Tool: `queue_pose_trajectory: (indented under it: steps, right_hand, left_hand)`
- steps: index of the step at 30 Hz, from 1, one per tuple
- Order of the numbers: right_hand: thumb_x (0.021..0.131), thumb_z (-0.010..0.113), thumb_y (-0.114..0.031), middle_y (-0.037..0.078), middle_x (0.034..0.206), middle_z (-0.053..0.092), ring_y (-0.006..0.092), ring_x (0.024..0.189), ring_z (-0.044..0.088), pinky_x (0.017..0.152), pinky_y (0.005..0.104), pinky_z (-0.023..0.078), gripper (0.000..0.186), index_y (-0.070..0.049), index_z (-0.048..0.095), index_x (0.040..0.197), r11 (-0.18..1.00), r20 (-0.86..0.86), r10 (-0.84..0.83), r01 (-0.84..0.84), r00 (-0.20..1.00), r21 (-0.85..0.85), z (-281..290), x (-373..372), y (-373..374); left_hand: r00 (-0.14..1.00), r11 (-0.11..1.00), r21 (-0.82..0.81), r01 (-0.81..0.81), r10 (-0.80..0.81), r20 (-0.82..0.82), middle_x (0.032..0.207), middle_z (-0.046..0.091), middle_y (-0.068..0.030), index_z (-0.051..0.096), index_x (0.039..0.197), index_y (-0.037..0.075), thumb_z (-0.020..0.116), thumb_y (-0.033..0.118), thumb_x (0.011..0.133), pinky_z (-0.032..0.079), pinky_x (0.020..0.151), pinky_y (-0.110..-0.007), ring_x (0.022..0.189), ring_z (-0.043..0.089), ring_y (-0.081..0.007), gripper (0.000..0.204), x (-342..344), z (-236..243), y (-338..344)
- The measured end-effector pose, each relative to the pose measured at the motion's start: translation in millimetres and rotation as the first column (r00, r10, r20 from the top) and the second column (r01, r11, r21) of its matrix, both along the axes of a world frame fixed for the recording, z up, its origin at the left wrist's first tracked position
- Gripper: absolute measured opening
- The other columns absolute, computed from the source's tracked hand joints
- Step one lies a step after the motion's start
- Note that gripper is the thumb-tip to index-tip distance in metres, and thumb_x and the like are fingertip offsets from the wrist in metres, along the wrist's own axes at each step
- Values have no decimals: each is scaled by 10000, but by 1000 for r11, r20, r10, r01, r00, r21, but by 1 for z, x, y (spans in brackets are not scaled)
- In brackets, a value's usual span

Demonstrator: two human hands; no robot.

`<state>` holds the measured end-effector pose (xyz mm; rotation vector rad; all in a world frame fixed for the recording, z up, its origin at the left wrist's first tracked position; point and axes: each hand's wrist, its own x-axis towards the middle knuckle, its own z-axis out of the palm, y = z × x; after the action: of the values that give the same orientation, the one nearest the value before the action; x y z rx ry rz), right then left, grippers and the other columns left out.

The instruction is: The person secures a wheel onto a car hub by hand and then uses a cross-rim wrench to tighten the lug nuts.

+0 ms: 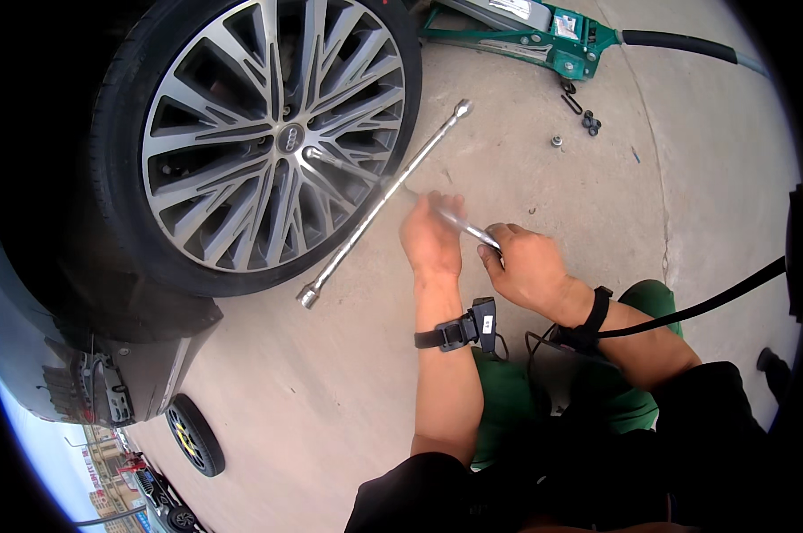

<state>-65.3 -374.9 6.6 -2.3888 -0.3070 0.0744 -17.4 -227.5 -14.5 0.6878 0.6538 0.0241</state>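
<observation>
A chrome four-way lug wrench [379,209] stands against the alloy car wheel [210,115], one arm reaching in among the spokes just right of the hub cap [290,138]. Its long crossbar lies slantwise past the tire's right side. My right hand [530,266] is closed on the wrench's near end, thumb and fingers around the shaft. Farther along that same shaft my left hand [431,238] is curled about it, its fingertips smeared by motion. Several lug holes show around the hub; the wrench's contact with the wheel is partly hidden by spokes.
A green floor jack [561,44] stands beyond the wheel. Dark lug bolts [591,123] and a small silver piece [557,140] lie on the concrete. A spare wheel [195,435] rests near the car's bumper. A black cable [703,306] runs from my right wrist.
</observation>
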Motion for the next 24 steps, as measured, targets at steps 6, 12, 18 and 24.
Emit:
queue_pose_trajectory:
  steps: [6,12,18,24]
  right_hand:
    - [965,567,-342,28,593,541,174,498,571,429,303,439,357,-30,592,795,732,-814,363,403,453,550,-5,35,-13]
    - [978,547,-372,-1,603,513,108,492,529,405,256,414,385,-29,581,806,638,-819,485,517,306,571,9,33,-14]
    - [961,570,-316,23,615,549,134,459,507,425,265,411,321,-31,569,812,674,-754,405,389,517,628,-4,17,-6]
    - [950,570,-326,24,573,542,108,412,438,385,247,326,312,-26,581,867,468,-772,515,633,373,617,-2,36,-26]
  left_hand:
    - [998,999,7,-47,47,41,847,543,-101,517,931,2,427,235,1011,483,787,-369,892,579,-274,262,-1,-15,13]
    - [979,980,-191,-51,87,187,1014,556,-102,527,1041,-12,511,160,985,462,989,-425,962,541,-238,181,-4,-17,21]
    - [992,999,14,-32,30,121,1050,576,-158,524,1116,-85,522,165,980,454,990,-437,1054,563,-302,284,-5,1,5]
    - [962,993,-102,65,-35,269,1105,611,-156,540,1163,-58,494,218,980,431,998,-445,1147,547,-356,334,-8,-2,7]
